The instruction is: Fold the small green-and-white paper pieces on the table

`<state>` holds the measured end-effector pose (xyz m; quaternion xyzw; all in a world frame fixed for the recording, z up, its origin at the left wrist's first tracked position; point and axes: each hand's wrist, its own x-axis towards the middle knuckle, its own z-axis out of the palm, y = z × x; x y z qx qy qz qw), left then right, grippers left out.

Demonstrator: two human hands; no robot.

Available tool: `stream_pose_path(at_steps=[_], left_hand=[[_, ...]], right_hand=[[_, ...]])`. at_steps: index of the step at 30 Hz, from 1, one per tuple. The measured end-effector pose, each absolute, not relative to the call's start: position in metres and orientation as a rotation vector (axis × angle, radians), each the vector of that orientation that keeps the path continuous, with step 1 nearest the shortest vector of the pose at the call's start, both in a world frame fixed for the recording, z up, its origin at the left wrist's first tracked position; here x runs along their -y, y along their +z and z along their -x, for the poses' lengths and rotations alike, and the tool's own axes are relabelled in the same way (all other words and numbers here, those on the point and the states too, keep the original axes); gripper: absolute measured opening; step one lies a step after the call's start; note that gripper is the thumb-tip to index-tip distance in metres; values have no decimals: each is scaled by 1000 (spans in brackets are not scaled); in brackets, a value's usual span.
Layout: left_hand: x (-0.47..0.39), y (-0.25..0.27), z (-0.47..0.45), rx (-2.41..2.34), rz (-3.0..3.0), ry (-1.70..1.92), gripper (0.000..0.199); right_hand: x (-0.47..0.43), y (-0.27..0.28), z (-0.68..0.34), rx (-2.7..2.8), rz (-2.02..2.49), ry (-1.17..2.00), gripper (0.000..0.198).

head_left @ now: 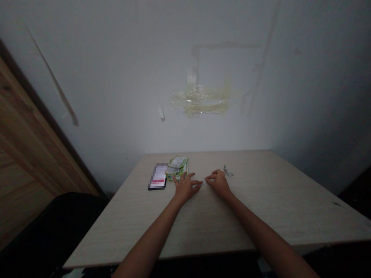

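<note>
My left hand (184,188) rests low over the table, its thumb and index finger pinched near a tiny pale thing (203,183) while the other fingers spread out. From the other side, my right hand (219,183) pinches at the same spot with thumb and fingertips. What the pale thing is, I cannot make out; the fingertips partly cover it. Just beyond my left fingers lies a small pile of green-and-white packets (177,164). A crumpled wrapper strip (228,170) lies a little past my right hand.
A phone (158,178) with its screen lit and blurred lies left of the packets. The pale wooden table (249,224) meets a grey wall (124,77) that carries peeling tape (203,102). At the left are a wooden frame (37,131) and a dark object (66,224).
</note>
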<state>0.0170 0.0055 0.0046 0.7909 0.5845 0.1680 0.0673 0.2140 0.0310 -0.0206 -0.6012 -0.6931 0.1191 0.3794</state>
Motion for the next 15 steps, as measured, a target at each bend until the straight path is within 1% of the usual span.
stream_pose_path(at_steps=[7, 15], left_hand=[[-5, 3, -16, -1752, -2393, 528, 24], [-3, 4, -17, -1803, -2396, 519, 25]], right_hand=[[-37, -25, -214, 1736, 1551, 275, 18], [-41, -32, -225, 1682, 1422, 364, 17]])
